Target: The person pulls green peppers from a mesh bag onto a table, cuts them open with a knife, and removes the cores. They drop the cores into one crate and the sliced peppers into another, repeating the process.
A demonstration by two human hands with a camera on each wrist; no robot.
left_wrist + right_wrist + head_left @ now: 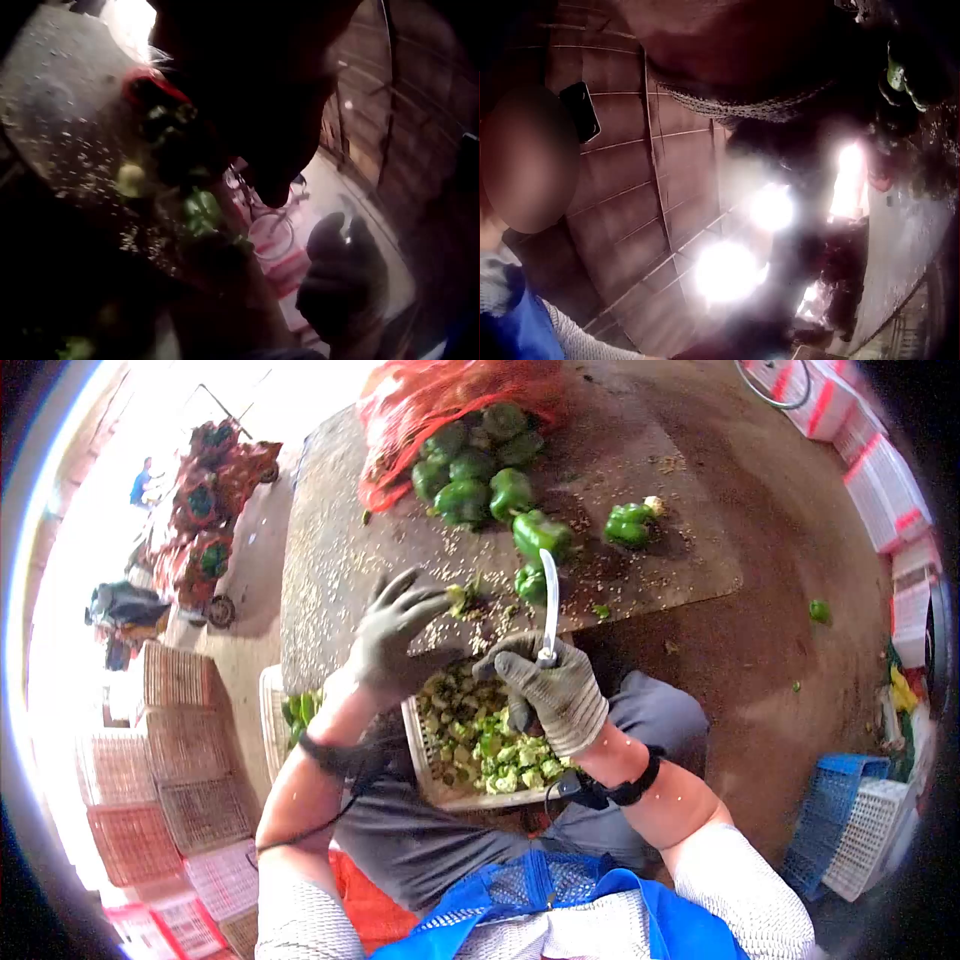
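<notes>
My right hand (555, 685), in a grey knit glove, grips a knife (551, 600) whose slim curved blade points up toward the board. Past the blade tip lies a green bell pepper (541, 535), with a smaller pepper (531, 583) just below it. My gloved left hand (395, 632) is spread over the near edge of the board (340, 580) and holds nothing. Below both hands stands a white crate (425, 755) of pale green cut pieces (515, 750). In the left wrist view the right hand (345, 277) shows dimly.
A red mesh bag (400, 420) spills several bell peppers (465, 500) onto the seed-strewn board. Another pepper (628, 525) lies at the right. Stacked crates (180, 750) stand at the left, a blue crate (830, 815) at the right. A loaded cart (205, 510) is farther back.
</notes>
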